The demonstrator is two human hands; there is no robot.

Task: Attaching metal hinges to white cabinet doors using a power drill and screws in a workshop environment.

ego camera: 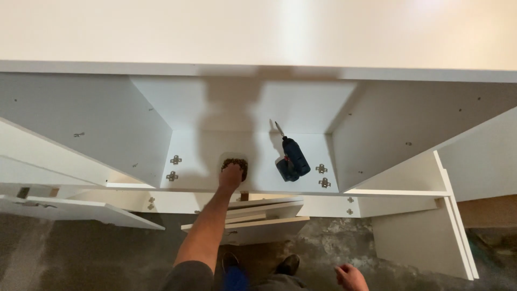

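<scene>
Inside the middle compartment of a white cabinet (pixel 258 102), seen from above, the left hand (pixel 231 175) reaches forward on a bare, outstretched arm and rests on a small clear tray of dark screws (pixel 235 163) that sits on the compartment's floor. Its fingers (pixel 230 169) curl down into the screws, though whether they pinch any cannot be told from this angle. Just to the right of the tray, apart from it, a dark blue cordless drill (pixel 292 158) lies on its side with its bit pointing toward the back of the compartment. Small metal hinge plates (pixel 173 167) sit on the left side wall near the front edge, and another pair (pixel 322 175) on the right side wall. Low at the bottom edge of the view, the right hand (pixel 351 277) hangs well away from the cabinet, its fingers loosely curled and holding nothing that can be seen. Loose white panels (pixel 258 218) lie stacked on the grey concrete floor (pixel 107 258) in front of the cabinet, just ahead of the person's dark shoes (pixel 288 264). A taller white panel (pixel 431 231) leans at the right.
</scene>
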